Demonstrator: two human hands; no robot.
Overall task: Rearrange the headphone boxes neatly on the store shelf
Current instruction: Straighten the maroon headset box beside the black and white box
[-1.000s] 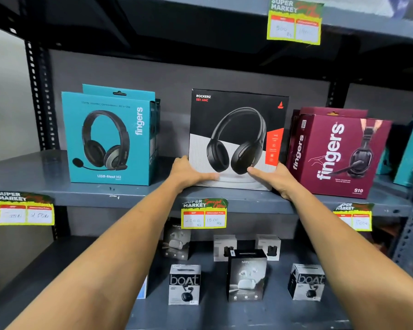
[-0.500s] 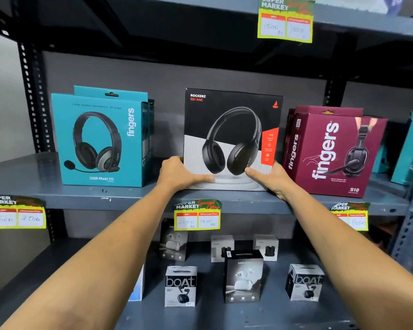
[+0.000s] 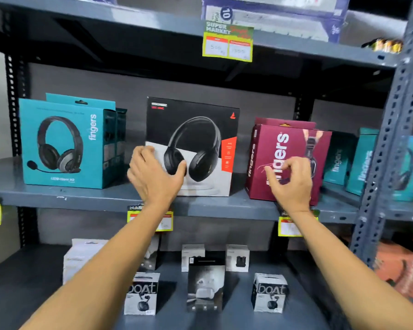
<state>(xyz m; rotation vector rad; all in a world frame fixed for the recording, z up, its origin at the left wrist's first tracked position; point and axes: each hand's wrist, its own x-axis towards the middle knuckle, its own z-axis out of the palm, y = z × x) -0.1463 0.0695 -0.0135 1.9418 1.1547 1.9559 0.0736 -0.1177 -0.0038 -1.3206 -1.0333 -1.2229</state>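
Observation:
Three headphone boxes stand upright on the grey middle shelf [image 3: 236,206]: a teal "fingers" box [image 3: 65,144] at the left, a black-and-white box [image 3: 196,129] in the middle, and a maroon "fingers" box [image 3: 281,148] at the right. My left hand [image 3: 153,173] is spread over the lower left corner of the black-and-white box, thumb across its front, without a firm grip. My right hand [image 3: 292,184] hovers in front of the maroon box with its fingers loosely curled and nothing in it.
More teal boxes [image 3: 358,160] stand further right, behind a perforated steel post [image 3: 386,148]. Small earbud boxes [image 3: 142,294] [image 3: 270,292] sit on the shelf below. Yellow price tags [image 3: 227,42] hang from the shelf edges.
Both hands have let go of the black-and-white box's lower corners. My right hand has moved right, in front of the maroon box. My left hand has risen, and the view has shifted right.

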